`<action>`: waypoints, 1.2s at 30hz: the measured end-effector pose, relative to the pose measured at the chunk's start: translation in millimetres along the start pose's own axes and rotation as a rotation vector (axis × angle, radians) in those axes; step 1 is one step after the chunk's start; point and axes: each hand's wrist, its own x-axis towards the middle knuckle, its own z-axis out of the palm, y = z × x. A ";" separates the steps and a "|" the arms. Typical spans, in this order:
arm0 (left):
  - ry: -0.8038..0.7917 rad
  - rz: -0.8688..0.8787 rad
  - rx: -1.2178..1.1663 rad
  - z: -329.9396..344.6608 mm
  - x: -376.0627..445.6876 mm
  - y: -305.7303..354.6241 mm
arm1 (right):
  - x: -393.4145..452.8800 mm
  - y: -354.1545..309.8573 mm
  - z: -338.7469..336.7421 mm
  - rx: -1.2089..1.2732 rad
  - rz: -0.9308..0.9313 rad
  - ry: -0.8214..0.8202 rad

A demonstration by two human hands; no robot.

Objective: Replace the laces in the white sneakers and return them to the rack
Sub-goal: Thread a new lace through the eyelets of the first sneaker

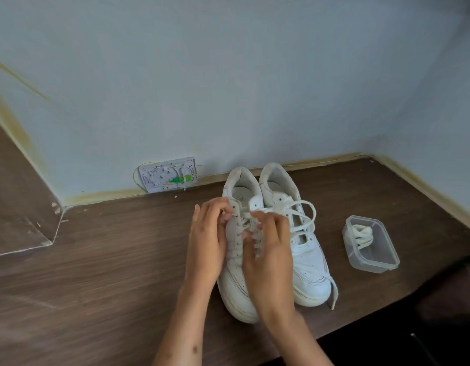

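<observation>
The white sneakers (276, 241) stand side by side on the counter (109, 260), heels toward the far wall. The left hand (208, 239) pinches a lace tip at an upper eyelet of the left shoe; the right hand (268, 249) grasps the lace (297, 210) over the tongue, keeping it taut for threading. A lace bundle (361, 235) waits in the container (371, 260) to the right.

surface: dark wood-grain table (96, 260), fills lower frame
wall: pale blue wall (228, 75), upper frame, yellowish stain along base
wall box: open grey junction box (168, 174), centre-left at wall base, green and yellow wires inside
step: raised wooden ledge (14, 202), left edge
</observation>
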 end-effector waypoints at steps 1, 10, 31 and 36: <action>0.016 -0.012 -0.013 -0.4 0.3 -0.2 | -11.5 -0.6 -0.6 -0.049 -0.031 -0.019; 0.603 -0.477 -0.213 -30.1 13.0 -9.8 | -36.4 13.8 2.6 -0.195 -0.062 -0.168; 0.674 -0.551 -0.092 -40.6 12.7 -23.4 | -34.6 14.7 2.3 -0.350 -0.121 -0.327; 0.363 -0.365 0.004 -40.9 6.9 -31.2 | -34.3 14.8 3.3 -0.353 -0.119 -0.331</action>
